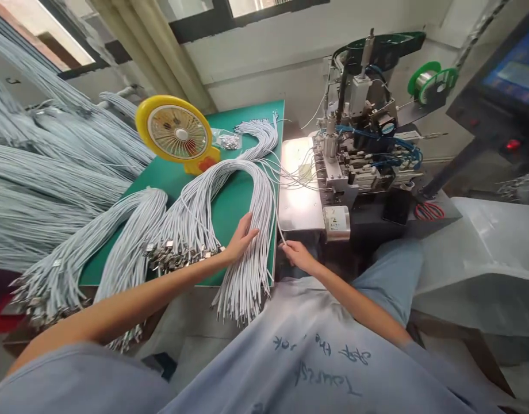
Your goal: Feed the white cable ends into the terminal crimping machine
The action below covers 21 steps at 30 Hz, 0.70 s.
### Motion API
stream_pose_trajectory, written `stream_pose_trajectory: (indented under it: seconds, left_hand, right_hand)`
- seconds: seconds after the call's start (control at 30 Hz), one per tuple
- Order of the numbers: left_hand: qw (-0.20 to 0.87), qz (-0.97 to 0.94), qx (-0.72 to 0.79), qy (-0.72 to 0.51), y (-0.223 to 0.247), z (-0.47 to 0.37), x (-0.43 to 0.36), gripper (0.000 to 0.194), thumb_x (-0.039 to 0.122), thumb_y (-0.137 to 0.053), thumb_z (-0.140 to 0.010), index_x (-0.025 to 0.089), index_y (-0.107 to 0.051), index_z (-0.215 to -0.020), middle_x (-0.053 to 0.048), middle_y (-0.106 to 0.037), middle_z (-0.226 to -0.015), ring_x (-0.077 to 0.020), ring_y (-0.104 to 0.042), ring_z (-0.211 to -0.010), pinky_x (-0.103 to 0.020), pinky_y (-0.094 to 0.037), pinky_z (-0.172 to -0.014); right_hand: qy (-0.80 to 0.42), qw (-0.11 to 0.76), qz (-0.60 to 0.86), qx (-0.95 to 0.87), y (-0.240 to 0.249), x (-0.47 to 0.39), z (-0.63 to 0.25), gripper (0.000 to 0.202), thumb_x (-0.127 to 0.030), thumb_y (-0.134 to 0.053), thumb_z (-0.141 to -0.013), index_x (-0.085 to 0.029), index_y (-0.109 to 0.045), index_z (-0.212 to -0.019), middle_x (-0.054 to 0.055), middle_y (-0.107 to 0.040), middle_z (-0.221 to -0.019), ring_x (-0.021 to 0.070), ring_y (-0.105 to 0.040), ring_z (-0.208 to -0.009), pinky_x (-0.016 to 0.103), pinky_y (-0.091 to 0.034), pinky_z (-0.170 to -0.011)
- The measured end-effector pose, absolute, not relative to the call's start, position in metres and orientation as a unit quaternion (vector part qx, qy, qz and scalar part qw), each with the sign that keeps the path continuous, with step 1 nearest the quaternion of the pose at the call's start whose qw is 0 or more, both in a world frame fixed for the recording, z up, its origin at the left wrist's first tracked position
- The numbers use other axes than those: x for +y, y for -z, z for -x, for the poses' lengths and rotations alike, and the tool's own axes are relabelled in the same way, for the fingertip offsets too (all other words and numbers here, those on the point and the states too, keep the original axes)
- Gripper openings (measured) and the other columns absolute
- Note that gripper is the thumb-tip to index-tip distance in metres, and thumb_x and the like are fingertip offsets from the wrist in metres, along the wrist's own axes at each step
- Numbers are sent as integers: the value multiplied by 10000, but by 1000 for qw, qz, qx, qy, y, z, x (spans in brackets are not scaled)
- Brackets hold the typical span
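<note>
A thick bundle of white cables (259, 230) arches over the green table, its cut ends hanging past the front edge. My left hand (241, 241) lies against the bundle's inner side, thumb and forefinger apart; its other fingers are partly hidden. One white cable (280, 225) runs down on the right, apart from the rest. Its lower end sits in the closed fingers of my right hand (298, 256), just beyond the table's right edge. Small metal connectors (178, 256) cluster at the bundle's other ends, left of my left hand.
A yellow fan (178, 129) stands on the green table (232, 201) beside a bag of small metal parts (229, 141). More cable bundles (130, 213) lie at left. On the right is a machine (359, 138) with a white plate (301, 201), a wire spool (430, 83) and a screen (517, 75).
</note>
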<state>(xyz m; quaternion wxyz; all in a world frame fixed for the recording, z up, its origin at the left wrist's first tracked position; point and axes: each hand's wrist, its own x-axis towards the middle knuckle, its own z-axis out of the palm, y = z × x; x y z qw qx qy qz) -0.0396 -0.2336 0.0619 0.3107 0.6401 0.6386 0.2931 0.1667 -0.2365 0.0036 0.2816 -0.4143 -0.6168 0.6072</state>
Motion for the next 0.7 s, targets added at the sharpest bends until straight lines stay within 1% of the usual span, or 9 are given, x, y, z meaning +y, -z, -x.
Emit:
stream_pose_trajectory:
  seconds: [0.1,0.17,0.23,0.3,0.37,0.47,0.53,0.6,0.7]
  left_hand:
    - [307,-616,657,-306,-67,31,-235,619,435,-413,-847,137,-317,-1381,-152,-258,-1498,-259,-248,-1393,-440,-211,-1153]
    - [250,-652,648,-305,-79,17,-232,588,430,-453,-855,128,-360,-1350,-177,-232,-1498,-290,-210,-1401,-491,-203,-1143]
    - [176,-749,562,-305,-98,-7,-224,518,416,-494,-867,146,-428,-1304,-168,-229,-1500,-291,-182,-1408,-503,-196,-1141]
    - [179,-855,397,-282,-118,-40,-208,369,353,-451,-914,180,-493,-1238,-136,-389,-1423,-237,-309,-1357,-454,-269,-1121]
    - [234,-903,268,-239,-132,-77,-187,352,334,-435,-932,172,-500,-1238,-132,-515,-1309,-207,-446,-1253,-388,-366,-1058]
    - [292,-913,195,-207,-131,-128,-155,407,368,-486,-913,123,-503,-1238,-142,-611,-1147,-179,-599,-973,-291,-482,-834]
    - [328,-894,192,-237,-122,-149,-140,390,352,-510,-903,100,-528,-1201,-117,-650,-1024,-140,-605,-812,-242,-477,-716]
    - [354,-867,206,-284,-114,-158,-132,314,321,-523,-897,97,-576,-1111,-81,-660,-907,-113,-581,-725,-210,-453,-651]
    - [365,-850,209,-316,-110,-153,-129,202,284,-505,-901,120,-623,-898,-34,-634,-753,-88,-539,-637,-185,-413,-591]
  right_hand:
    - [-517,294,443,-671,-18,-242,-193,297,-286,-404,-874,-177,-649,-1003,55,-682,-876,170,-610,-818,287,-460,-757]
    - [-474,264,444,-713,-35,-245,-217,314,-284,-402,-879,-211,-652,-1053,60,-696,-940,192,-625,-858,307,-456,-789]
    - [-457,238,439,-735,-55,-246,-240,311,-279,-411,-876,-229,-664,-1050,50,-708,-913,196,-639,-822,316,-463,-782]
    - [-437,263,461,-726,-75,-242,-261,273,-261,-458,-850,-220,-686,-996,53,-714,-939,202,-648,-854,323,-469,-806]
    - [-425,325,494,-685,-90,-234,-278,209,-260,-519,-814,-195,-695,-906,57,-714,-922,199,-652,-850,318,-482,-795]
    - [-430,456,527,-574,-100,-218,-295,102,-271,-644,-717,-171,-649,-739,25,-682,-747,154,-631,-687,272,-499,-664]
    - [-440,542,528,-483,-99,-210,-301,149,-276,-709,-657,-171,-608,-689,-9,-630,-651,111,-582,-578,237,-483,-581]
    - [-456,604,514,-404,-96,-206,-301,196,-291,-739,-630,-176,-599,-706,-28,-604,-623,85,-548,-531,219,-468,-545]
    - [-481,639,492,-344,-94,-203,-295,217,-302,-745,-626,-183,-616,-753,-23,-619,-642,84,-559,-548,217,-475,-554]
